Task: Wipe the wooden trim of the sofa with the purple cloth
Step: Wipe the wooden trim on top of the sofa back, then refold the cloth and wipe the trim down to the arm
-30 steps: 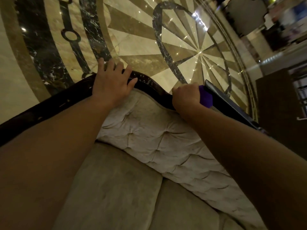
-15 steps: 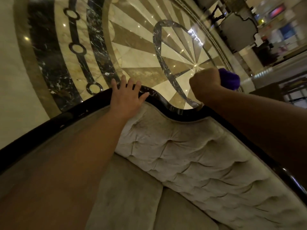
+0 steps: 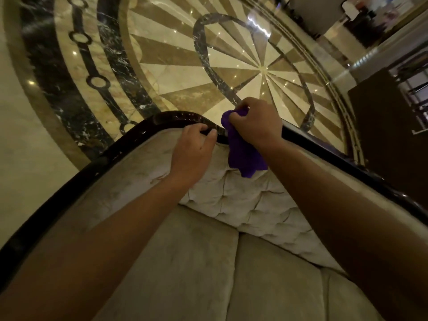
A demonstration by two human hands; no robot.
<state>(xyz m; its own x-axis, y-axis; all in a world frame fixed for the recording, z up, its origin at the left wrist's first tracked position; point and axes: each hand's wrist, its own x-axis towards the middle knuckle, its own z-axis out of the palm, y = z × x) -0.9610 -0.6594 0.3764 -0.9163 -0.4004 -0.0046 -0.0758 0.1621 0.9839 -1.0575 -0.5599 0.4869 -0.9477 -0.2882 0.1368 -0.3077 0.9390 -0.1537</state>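
Observation:
The dark glossy wooden trim runs along the top of the sofa's tufted beige backrest. My right hand grips the purple cloth at the dip in the trim, and the cloth hangs loose over the upholstery. Just left of the cloth, my left hand rests on the backrest's top with its fingers curled over the trim's edge.
Beige seat cushions lie below my arms. Behind the sofa spreads a polished marble floor with a starburst inlay. A dark wooden cabinet stands at the right, and more furniture shows at the far top right.
My right hand has come down from above the trim onto its dip, and the cloth now hangs open. My left hand slid right along the trim, close to the cloth.

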